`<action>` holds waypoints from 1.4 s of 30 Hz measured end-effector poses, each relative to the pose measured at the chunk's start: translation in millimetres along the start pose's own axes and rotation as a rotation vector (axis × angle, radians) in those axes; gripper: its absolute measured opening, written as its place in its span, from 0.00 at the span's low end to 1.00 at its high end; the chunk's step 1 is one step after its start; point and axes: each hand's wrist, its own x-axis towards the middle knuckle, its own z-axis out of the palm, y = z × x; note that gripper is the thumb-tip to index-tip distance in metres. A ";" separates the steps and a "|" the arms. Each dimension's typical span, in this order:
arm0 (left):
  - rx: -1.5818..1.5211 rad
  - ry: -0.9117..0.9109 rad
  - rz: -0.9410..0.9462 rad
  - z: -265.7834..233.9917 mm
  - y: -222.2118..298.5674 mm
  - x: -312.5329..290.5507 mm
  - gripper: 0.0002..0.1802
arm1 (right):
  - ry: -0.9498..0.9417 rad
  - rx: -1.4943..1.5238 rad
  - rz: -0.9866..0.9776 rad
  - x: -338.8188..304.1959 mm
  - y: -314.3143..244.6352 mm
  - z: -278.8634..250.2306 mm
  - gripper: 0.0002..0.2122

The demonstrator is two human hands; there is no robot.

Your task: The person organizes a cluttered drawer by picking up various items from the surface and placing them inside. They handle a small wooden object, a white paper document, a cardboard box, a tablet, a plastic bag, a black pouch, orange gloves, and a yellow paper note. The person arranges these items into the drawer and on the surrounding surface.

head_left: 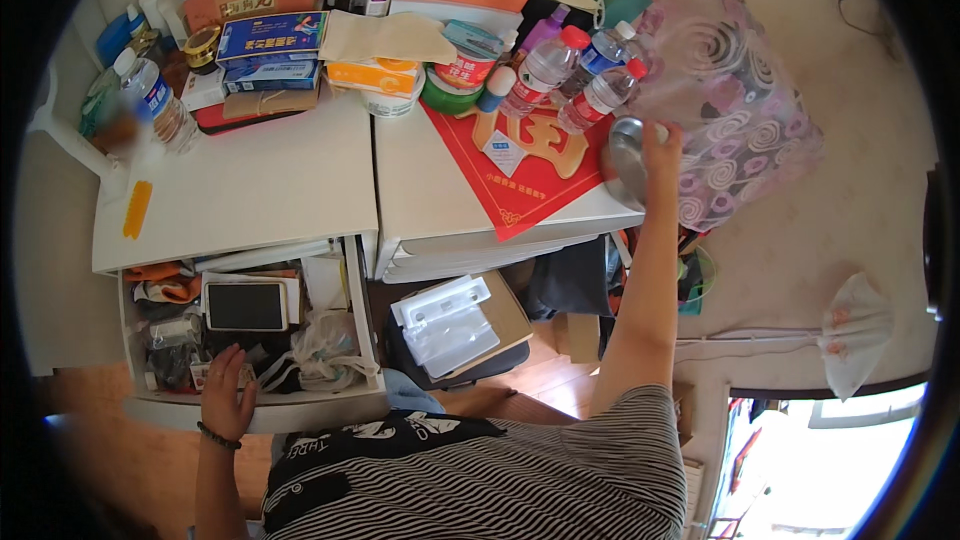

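My right hand [662,152] is closed on the rim of a shiny metal bowl [626,155] at the right end of the white cabinet top [290,155]. The bowl is tilted and overlaps the edge of a red paper sheet [500,202]. My left hand [229,392] lies over the front edge of an open drawer [345,402], its fingers stretched out and reaching just inside. Close to those fingertips is a small light box, partly covered. In the drawer, a phone with a dark screen [246,306] lies among plastic bags [328,340], papers and cloth.
Several plastic bottles [545,70] stand near the bowl. Boxes [270,37] and jars crowd the back of the cabinet. A yellow comb [137,210] lies at the left. Patterned fabric [740,110] bulges at the right. Below, clear plastic packaging [450,325] rests on cardboard.
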 end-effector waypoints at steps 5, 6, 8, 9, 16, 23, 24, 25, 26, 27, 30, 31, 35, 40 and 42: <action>0.012 0.010 0.027 -1.3 0.1 1.4 0.28 | -0.306 0.277 -0.483 -127.1 -142.9 96.7 0.24; 0.007 -0.001 0.020 -1.1 0.8 2.9 0.28 | -0.310 0.162 -0.614 -142.9 -167.7 112.0 0.22; 0.004 -0.009 -0.004 -3.8 3.3 2.0 0.28 | -0.288 -0.028 -0.808 -172.2 -174.2 150.2 0.17; -0.007 0.002 0.016 -2.5 0.7 5.5 0.28 | -0.337 0.027 -0.764 -179.1 -167.9 164.7 0.15; -0.040 0.012 0.087 1.0 -0.2 7.4 0.28 | -0.476 0.153 -0.607 -186.5 -151.1 197.1 0.09; -0.038 0.028 0.080 0.6 -0.9 5.8 0.27 | -0.554 0.063 -0.703 -271.2 -136.4 93.6 0.12; -0.029 0.029 0.114 -4.1 4.5 10.5 0.27 | -0.535 0.000 -0.669 -260.0 -134.6 97.7 0.13; -0.010 0.049 0.140 -9.7 6.8 15.1 0.28 | -0.512 -0.048 -0.653 -243.6 -137.7 111.3 0.14; -0.014 0.002 0.128 -8.3 4.4 17.5 0.28 | -0.511 -0.061 -0.608 -225.4 -143.3 128.8 0.16; -0.014 0.024 0.139 -8.5 3.5 21.4 0.29 | -0.518 -0.071 -0.561 -212.0 -147.2 147.4 0.18; 0.005 0.056 0.155 -12.7 -5.8 34.2 0.30 | -0.406 -0.085 -0.589 -207.6 -154.2 187.2 0.18; 0.012 0.053 0.144 -15.6 -8.2 34.8 0.30 | -0.471 -0.037 -0.596 -220.2 -151.5 184.6 0.17; -0.008 0.107 0.125 -13.8 -15.2 54.4 0.31 | -0.610 0.111 -0.624 -280.6 -153.7 126.8 0.12; 0.086 0.234 0.209 -15.1 -30.6 91.2 0.33 | -0.531 0.314 -0.313 -271.6 -208.5 163.5 0.11; 0.129 0.285 0.217 -17.1 -38.3 108.9 0.34 | -0.574 0.176 -0.648 -292.6 -228.6 194.2 0.16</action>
